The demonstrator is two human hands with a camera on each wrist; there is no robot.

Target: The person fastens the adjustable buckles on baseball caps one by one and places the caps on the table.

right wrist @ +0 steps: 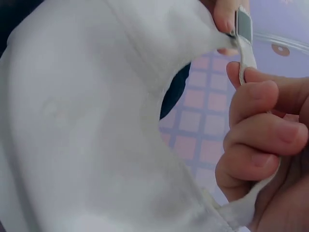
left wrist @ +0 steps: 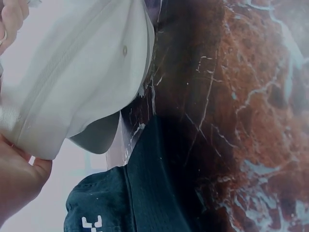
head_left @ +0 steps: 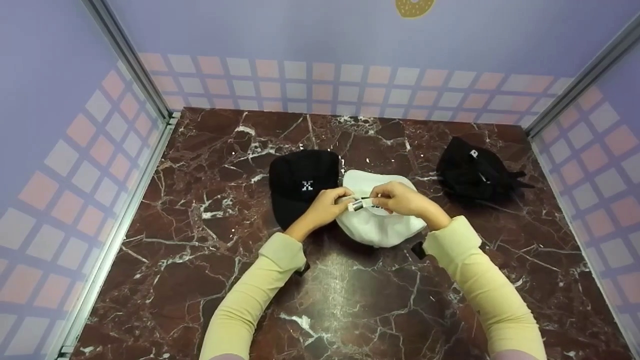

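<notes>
A white baseball cap is held up in front of the person, its rear opening and adjustment strap turned toward the hands. My left hand pinches the cap's edge beside the strap's metal buckle. Opposite it, my right hand pinches the strap between thumb and forefinger, with its other fingers curled along the band. In the left wrist view the white cap's crown hides much of the right hand. Just left of the white cap lies a black cap with a white mark on its front.
Another black cap, with a small white letter and loose straps, lies on the right side of the dark red marble-patterned table. Purple panels with pink and white squares enclose the back and both sides.
</notes>
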